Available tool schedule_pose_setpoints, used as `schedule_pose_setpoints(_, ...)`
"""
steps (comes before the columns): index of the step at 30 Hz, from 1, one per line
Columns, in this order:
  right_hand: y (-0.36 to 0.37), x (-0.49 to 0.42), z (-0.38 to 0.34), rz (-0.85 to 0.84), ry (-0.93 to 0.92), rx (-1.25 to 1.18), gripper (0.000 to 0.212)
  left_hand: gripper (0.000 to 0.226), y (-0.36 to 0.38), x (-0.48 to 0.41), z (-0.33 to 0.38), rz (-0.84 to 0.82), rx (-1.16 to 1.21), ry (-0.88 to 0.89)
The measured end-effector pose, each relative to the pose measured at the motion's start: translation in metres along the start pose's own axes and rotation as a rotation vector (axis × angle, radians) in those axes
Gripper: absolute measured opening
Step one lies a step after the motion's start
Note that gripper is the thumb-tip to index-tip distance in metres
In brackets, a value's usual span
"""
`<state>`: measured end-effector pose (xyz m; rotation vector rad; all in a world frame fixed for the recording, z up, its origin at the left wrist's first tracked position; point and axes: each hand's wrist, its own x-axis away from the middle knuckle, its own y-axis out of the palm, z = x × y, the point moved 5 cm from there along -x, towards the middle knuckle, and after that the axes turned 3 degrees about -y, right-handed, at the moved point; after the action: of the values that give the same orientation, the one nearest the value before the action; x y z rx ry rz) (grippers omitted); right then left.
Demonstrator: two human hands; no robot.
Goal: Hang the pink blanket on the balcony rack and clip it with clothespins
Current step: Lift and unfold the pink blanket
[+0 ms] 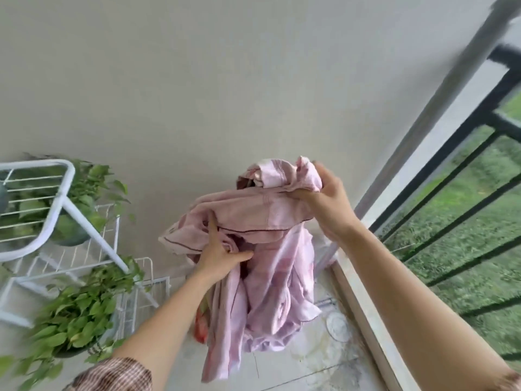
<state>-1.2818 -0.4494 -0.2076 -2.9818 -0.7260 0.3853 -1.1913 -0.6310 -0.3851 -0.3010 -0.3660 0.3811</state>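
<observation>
The pink blanket [270, 277] hangs bunched in front of me, its lower folds drooping toward the floor. My left hand [220, 258] grips a fold on its left side at mid height. My right hand [327, 204] clutches the upper right edge, lifted higher. A long grey rack pole [439, 100] slants across the upper right, above and to the right of the blanket. The white folding drying rack [53, 210] stands at the left. No clothespins are visible.
Green potted plants [76, 314] sit on white wire shelves at the left. A black balcony railing [462, 198] with grass beyond runs along the right. A red item [200, 325] lies on the floor behind the blanket, near a round floor drain [338, 327].
</observation>
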Motion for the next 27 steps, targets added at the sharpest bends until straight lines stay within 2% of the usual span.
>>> schedule_pose_setpoints(4, -0.010, -0.001, -0.052, 0.000, -0.100, 0.004, 0.034, 0.148, -0.020, 0.018, 0.051, 0.095, -0.023, 0.062)
schedule_pose_setpoints(9, -0.015, -0.001, -0.076, -0.010, -0.153, 0.013, 0.038, 0.137, -0.023, 0.036, 0.104, 0.090, -0.237, 0.172)
schedule_pose_setpoints(10, -0.012, 0.000, -0.077, -0.022, -0.153, 0.006, 0.039, 0.130, -0.022, 0.038, 0.113, 0.102, -0.248, 0.207)
schedule_pose_setpoints(11, -0.009, 0.000, -0.078, -0.039, -0.153, -0.004, 0.038, 0.107, -0.021, 0.035, 0.121, 0.111, -0.233, 0.252)
schedule_pose_setpoints(13, -0.005, 0.002, -0.075, -0.071, -0.136, -0.025, 0.035, 0.041, -0.025, 0.036, 0.136, 0.138, -0.116, 0.251)
schedule_pose_setpoints(14, -0.005, 0.003, -0.073, -0.074, -0.114, -0.030, 0.035, 0.034, -0.028, 0.036, 0.139, 0.123, 0.002, 0.184)
schedule_pose_setpoints(16, -0.014, 0.003, -0.064, -0.065, -0.039, -0.035, 0.039, 0.040, -0.037, 0.034, 0.143, 0.069, 0.230, 0.093)
schedule_pose_setpoints(20, -0.033, 0.015, -0.023, -0.175, 0.312, -0.060, 0.064, 0.037, -0.062, 0.030, 0.161, 0.017, 0.392, 0.146)
schedule_pose_setpoints(23, -0.039, 0.025, 0.010, -0.201, 0.438, -0.085, 0.087, 0.037, -0.070, 0.025, 0.168, -0.002, 0.458, 0.125)
schedule_pose_setpoints(24, -0.040, 0.026, 0.023, -0.201, 0.453, 0.006, 0.098, 0.037, -0.071, 0.027, 0.170, -0.010, 0.470, 0.116)
schedule_pose_setpoints(27, -0.042, 0.033, 0.070, -0.320, 0.522, 0.574, 0.127, 0.034, -0.071, 0.032, 0.174, -0.054, 0.524, 0.099)
